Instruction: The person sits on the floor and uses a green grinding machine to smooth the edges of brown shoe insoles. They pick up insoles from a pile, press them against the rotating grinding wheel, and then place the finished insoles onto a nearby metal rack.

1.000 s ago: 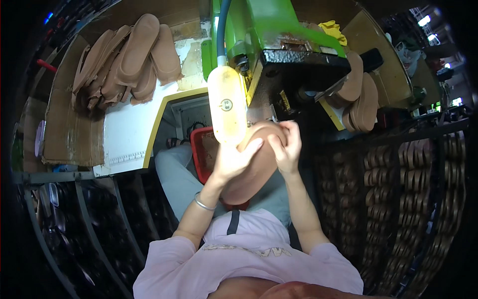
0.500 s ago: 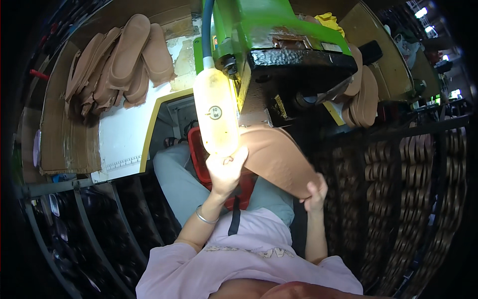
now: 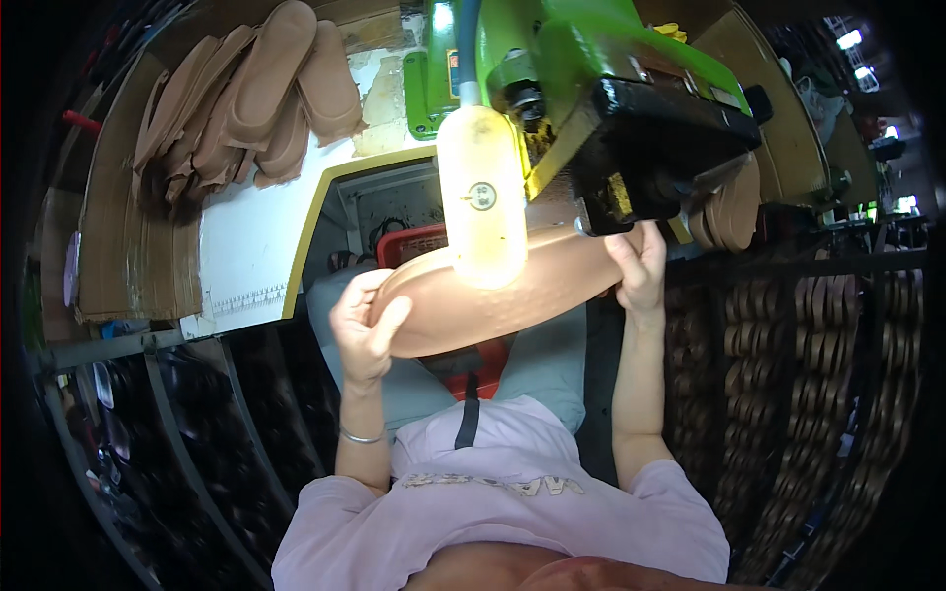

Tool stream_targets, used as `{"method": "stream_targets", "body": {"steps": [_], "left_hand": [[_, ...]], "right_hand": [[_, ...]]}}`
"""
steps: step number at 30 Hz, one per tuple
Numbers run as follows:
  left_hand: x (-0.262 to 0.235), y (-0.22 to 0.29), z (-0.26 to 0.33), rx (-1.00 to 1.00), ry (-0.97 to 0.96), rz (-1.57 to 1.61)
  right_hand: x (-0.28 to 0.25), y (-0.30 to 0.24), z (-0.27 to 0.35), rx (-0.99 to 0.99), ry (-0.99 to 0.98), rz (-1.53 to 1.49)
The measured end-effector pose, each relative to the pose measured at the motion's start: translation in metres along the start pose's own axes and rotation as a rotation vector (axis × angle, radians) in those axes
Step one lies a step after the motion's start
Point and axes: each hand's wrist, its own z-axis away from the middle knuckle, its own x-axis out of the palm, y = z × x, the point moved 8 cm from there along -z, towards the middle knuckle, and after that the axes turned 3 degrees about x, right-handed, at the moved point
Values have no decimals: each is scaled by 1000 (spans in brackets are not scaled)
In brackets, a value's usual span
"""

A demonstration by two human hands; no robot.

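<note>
Overhead, label by label:
Sole: a tan shoe sole [image 3: 493, 305] held level under the black head [image 3: 655, 158] of the green machine [image 3: 581, 59], its middle hidden behind the glowing lamp [image 3: 481, 197]
Left hand: the left hand [image 3: 363, 330] clasps the sole's near-left end, thumb on top, fingers curled under
Right hand: the right hand [image 3: 641, 266] grips the sole's far-right end just below the black head, fingers closed round the edge
Containers: a red crate [image 3: 419, 241] sits behind and below the sole; what it holds cannot be told
Stacks: more tan soles [image 3: 246, 98] lie piled on the white bench [image 3: 246, 256] at upper left; dark soles [image 3: 788, 394] fill the racks at right
Edges: the bench's yellow rim [image 3: 310, 236] borders an opening beside the left hand
Room: tight above the sole, looser over the lap
</note>
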Motion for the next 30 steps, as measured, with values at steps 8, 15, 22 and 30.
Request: {"method": "stream_targets", "body": {"steps": [8, 15, 22, 30], "left_hand": [[-79, -11, 31, -98, 79, 36], [-44, -90, 107, -407, -186, -209], [69, -113, 80, -406, -863, -520], [-98, -21, -188, 387, 262, -1223]], "right_hand": [[63, 18, 13, 85, -225, 189], [83, 34, 4, 104, -134, 30], [46, -22, 22, 4, -86, 492], [-203, -145, 94, -501, 968, 58]]}}
